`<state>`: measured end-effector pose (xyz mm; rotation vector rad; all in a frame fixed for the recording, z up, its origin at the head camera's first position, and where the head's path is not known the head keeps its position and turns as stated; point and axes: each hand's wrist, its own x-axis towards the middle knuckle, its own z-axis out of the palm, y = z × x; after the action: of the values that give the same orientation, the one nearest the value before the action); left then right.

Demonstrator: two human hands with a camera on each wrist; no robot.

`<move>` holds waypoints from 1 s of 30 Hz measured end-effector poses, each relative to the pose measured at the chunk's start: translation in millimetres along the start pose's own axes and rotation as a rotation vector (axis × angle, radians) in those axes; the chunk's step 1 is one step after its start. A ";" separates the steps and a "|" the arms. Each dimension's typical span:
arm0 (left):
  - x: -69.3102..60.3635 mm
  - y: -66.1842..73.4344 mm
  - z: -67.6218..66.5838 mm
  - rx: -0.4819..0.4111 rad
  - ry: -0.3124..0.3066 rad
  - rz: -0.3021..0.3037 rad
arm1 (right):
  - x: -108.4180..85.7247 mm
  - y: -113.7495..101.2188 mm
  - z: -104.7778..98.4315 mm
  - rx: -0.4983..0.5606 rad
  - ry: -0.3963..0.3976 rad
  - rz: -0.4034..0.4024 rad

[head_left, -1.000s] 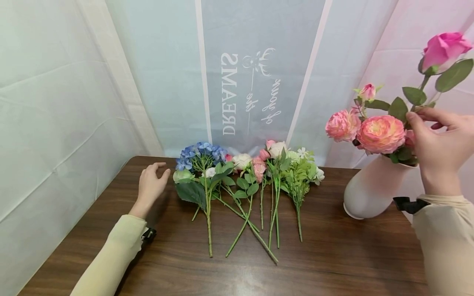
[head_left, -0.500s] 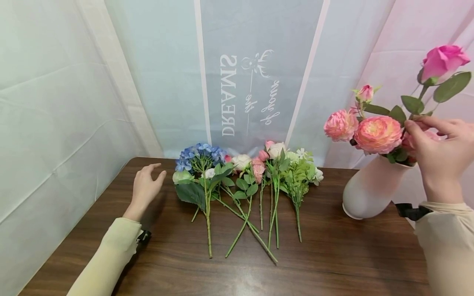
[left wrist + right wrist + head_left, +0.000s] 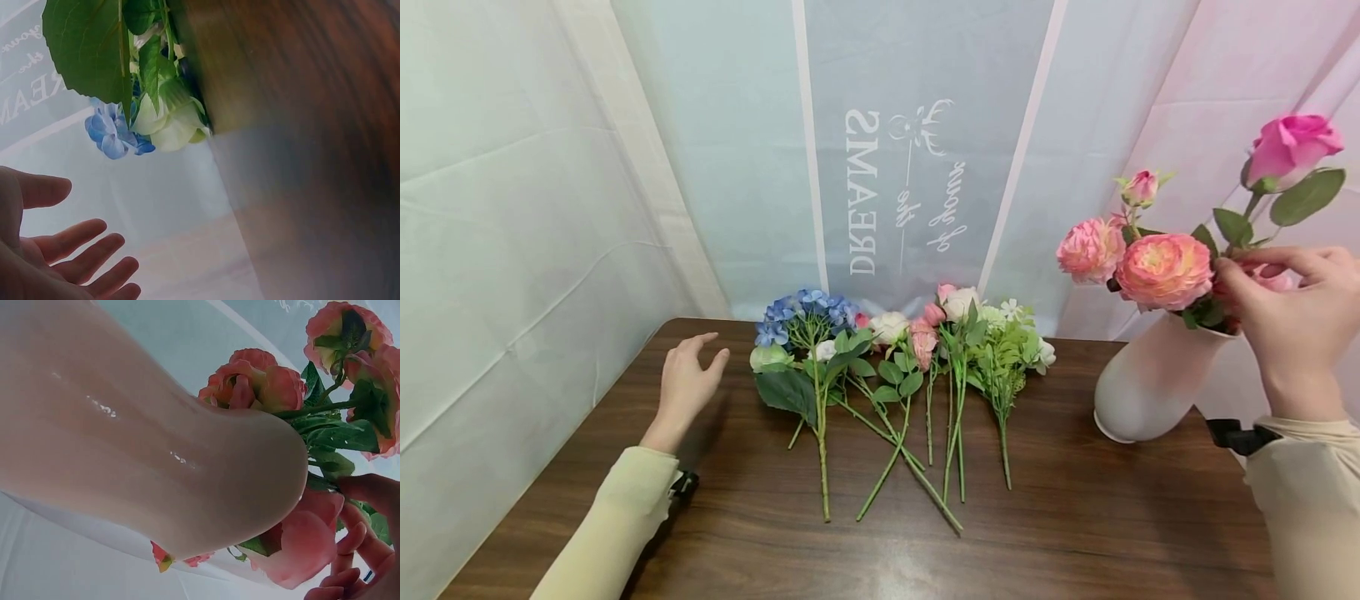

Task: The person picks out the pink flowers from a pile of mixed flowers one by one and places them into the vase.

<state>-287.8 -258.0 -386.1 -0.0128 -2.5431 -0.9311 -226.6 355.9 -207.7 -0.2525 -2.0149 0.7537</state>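
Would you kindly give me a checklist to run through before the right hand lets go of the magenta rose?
1. Magenta rose pinched by the right hand: ok.
2. Vase standing on the wooden table: ok.
3. Rose's lower end inside the vase: cannot tell; it is hidden.
4. Left hand holding nothing: ok.
5. Left hand steadying the vase: not ok; it is far off, beside the blue hydrangea.

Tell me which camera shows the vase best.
The head view: it shows the vase from base to rim. The right wrist view shows it larger but cuts off its base; the left wrist view doesn't show it at all.
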 end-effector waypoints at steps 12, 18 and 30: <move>-2.0 1.3 -3.6 0.006 0.025 0.019 | 5.4 4.3 -1.6 -0.017 -0.024 -0.035; -0.3 2.3 -4.8 0.005 0.026 0.018 | 14.5 -3.2 -1.1 0.075 -0.020 0.050; -0.2 2.5 -5.7 0.020 0.054 0.026 | 32.3 -12.3 -1.6 0.163 -0.045 0.170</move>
<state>-285.0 -259.6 -380.7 -0.0149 -2.4967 -0.8845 -241.2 361.7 -176.9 -0.3164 -1.9782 1.0334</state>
